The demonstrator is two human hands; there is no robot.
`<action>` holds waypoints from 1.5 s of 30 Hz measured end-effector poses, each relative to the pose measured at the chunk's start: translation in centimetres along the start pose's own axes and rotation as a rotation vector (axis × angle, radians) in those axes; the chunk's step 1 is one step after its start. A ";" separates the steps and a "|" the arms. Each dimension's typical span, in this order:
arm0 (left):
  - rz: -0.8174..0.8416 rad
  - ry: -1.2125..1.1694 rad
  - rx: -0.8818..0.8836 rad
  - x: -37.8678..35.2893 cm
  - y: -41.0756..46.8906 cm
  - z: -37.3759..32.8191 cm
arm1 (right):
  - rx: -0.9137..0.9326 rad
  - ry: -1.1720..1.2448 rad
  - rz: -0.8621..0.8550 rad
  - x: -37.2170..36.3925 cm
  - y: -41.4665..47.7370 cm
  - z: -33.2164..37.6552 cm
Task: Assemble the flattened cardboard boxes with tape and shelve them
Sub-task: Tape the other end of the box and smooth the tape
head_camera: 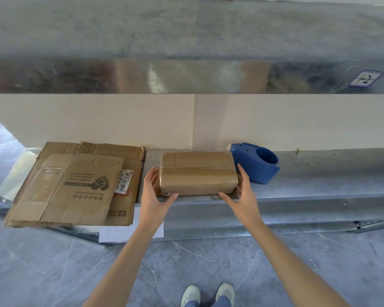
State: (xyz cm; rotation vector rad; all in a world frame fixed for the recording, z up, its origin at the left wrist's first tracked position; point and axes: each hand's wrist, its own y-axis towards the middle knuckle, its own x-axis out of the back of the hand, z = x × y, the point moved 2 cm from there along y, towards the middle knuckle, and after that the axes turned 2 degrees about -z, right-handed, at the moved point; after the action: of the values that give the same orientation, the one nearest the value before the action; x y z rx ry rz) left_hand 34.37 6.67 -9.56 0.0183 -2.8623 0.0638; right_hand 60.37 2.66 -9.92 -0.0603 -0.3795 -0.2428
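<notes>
- Cardboard box, assembled: brown, closed, with clear tape along its top seam and over its ends. It sits flat on the metal shelf, near the front edge and about midway along the visible run.
- Left hand: open, at the box's left end. The fingers are straight and raised beside that end, and the thumb reaches along the lower front edge. It is not closed around anything.
- Right hand: open, mirrored at the box's right end. The fingers are extended along that end and the thumb is at the lower front corner. It grips nothing.
- Flattened cardboard boxes: a stack of several brown sheets lying on the shelf left of the assembled box, apart from it and overhanging the shelf front. The top sheet carries a printed hand logo and lines of text. A sheet beneath it shows a white barcode label.
- Tape dispenser: blue plastic, resting on the shelf just to the right of the box and behind the right hand.
- White sheet: lies below the shelf front, partly covered by the cardboard stack and the left forearm.
- Upper shelf: shiny metal, with a blue-bordered tag at the right.
- Shoes: a light-coloured pair on the grey tiled floor.
</notes>
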 end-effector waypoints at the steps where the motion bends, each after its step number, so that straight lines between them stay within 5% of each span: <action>1: -0.013 0.023 0.019 0.1 -0.1 0.2 | -0.002 -0.048 -0.016 0.2 -0.2 -0.2; 8: -0.050 0.115 0.094 0.4 -0.5 -0.6 | 0.010 -0.253 -0.058 0.0 -0.2 0.5; 21: -0.082 0.075 -0.059 3.5 -0.1 -3.6 | -0.003 -0.053 -0.228 1.0 0.2 5.5; 35: -0.196 0.024 -0.051 1.7 -0.5 -5.0 | 0.064 -0.183 -0.289 1.8 0.3 6.1; 45: 0.038 -0.094 0.038 2.0 -1.3 -3.3 | -0.013 -0.173 -0.334 2.4 1.1 7.2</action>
State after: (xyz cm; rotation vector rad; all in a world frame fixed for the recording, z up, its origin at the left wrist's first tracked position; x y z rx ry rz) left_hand 33.33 5.46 -5.81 -0.0258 -2.9552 0.1286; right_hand 60.22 3.91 -2.36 -0.0306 -0.5600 -0.5728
